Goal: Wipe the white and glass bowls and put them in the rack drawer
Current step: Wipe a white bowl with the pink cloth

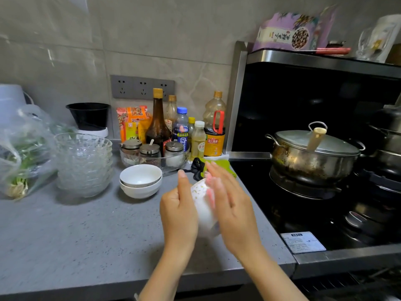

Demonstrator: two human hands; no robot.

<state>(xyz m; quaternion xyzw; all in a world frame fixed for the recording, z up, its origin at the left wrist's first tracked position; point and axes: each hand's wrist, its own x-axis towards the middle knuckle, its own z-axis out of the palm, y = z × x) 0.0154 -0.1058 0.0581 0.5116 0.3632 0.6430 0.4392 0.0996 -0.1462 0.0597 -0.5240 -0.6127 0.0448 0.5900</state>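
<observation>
My left hand (179, 210) holds a white bowl (204, 210) on its side above the grey counter, thumb up along its rim. My right hand (231, 205) lies flat against the bowl's other side, fingers straight, pressing a pale patterned cloth (200, 189) onto it; the picture is blurred there. Two more white bowls (140, 181) sit stacked on the counter to the left. Further left stands a stack of several glass bowls (83, 164). No rack drawer is in view.
Behind the bowls is a glass tray (173, 165) of spice jars and a cluster of sauce bottles (186, 127). A green cloth (219, 165) lies by the stove. A lidded steel pot (312, 155) sits on the black hob at right. A bag of greens (21, 157) lies at left.
</observation>
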